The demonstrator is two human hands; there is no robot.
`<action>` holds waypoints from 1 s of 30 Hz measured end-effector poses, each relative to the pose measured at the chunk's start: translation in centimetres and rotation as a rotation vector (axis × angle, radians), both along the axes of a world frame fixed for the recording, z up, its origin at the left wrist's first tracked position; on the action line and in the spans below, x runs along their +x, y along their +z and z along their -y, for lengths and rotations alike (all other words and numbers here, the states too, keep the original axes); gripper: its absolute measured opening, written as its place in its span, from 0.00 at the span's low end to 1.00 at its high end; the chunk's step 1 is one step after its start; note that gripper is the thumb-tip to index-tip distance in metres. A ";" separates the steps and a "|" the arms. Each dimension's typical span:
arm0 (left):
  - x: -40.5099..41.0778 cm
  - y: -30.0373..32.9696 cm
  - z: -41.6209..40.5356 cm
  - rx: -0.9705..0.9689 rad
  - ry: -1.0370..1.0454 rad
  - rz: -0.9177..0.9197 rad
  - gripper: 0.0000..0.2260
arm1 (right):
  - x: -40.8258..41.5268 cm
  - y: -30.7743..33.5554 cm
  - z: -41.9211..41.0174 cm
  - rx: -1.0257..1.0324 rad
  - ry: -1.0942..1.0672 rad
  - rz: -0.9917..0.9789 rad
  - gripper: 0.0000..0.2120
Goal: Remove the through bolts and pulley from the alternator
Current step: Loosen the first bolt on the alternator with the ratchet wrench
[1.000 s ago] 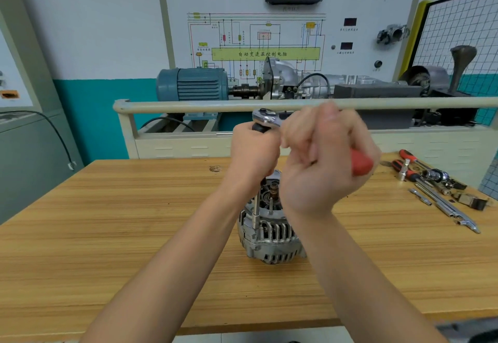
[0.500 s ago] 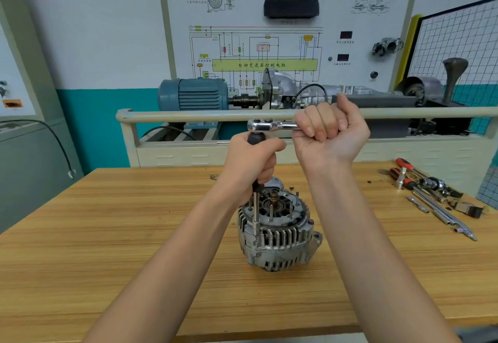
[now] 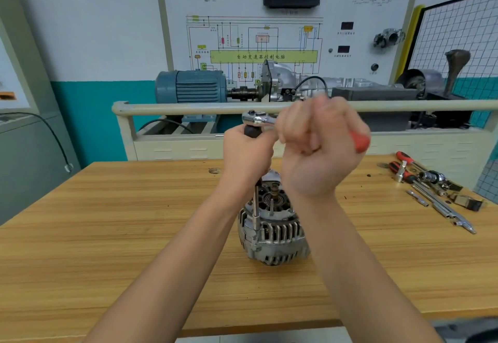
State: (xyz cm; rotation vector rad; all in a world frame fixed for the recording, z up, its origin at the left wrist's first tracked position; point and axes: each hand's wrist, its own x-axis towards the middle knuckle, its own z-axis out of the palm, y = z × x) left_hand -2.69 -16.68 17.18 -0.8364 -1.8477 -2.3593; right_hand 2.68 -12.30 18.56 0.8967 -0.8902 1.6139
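On the wiring-diagram panel (image 3: pixel 269 33), "自动变速器控制电脑" is printed across the yellow-green bar (image 3: pixel 262 56); the header strip and smaller labels cannot be read.

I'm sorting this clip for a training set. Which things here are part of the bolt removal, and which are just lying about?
In use:
alternator upright on the bench
ratchet with extension bar going down into the alternator
left hand gripping the bar's top
right hand gripping the red-ended handle

Lying about:
loose tools at the bench's right
blue motor on the rig behind
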 end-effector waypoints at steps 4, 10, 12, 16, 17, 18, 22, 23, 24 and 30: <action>-0.2 -0.3 0.5 -0.012 -0.107 0.004 0.18 | 0.0 1.0 -3.5 -0.268 0.482 0.215 0.24; -0.4 0.3 1.1 -0.074 -0.277 0.047 0.25 | -0.7 1.6 -4.1 -0.445 0.679 0.269 0.23; -0.4 0.3 0.8 -0.064 -0.216 0.077 0.24 | -0.3 1.5 -3.0 -0.358 0.544 0.236 0.24; 0.0 0.3 0.1 -0.073 -0.027 0.070 0.18 | 0.4 -0.2 0.7 -0.139 0.010 0.000 0.21; 0.0 0.3 0.1 -0.076 -0.001 0.054 0.18 | 0.6 -0.4 1.2 -0.112 -0.044 -0.021 0.20; 0.1 0.2 0.0 -0.073 0.011 0.046 0.18 | 0.6 -0.4 1.4 -0.090 -0.056 -0.023 0.19; -0.1 0.2 0.1 -0.052 -0.041 0.062 0.20 | 0.4 0.8 -0.7 -0.122 0.144 0.035 0.22; -0.2 0.2 0.1 -0.054 -0.057 0.055 0.20 | 0.3 1.0 -1.5 -0.130 0.210 0.077 0.23; -0.2 0.1 0.1 -0.056 -0.071 0.042 0.20 | 0.2 1.1 -2.2 -0.146 0.279 0.127 0.25; -0.6 -0.1 1.0 -0.090 -0.249 -0.047 0.18 | -1.9 1.3 -5.8 -0.420 0.865 0.273 0.23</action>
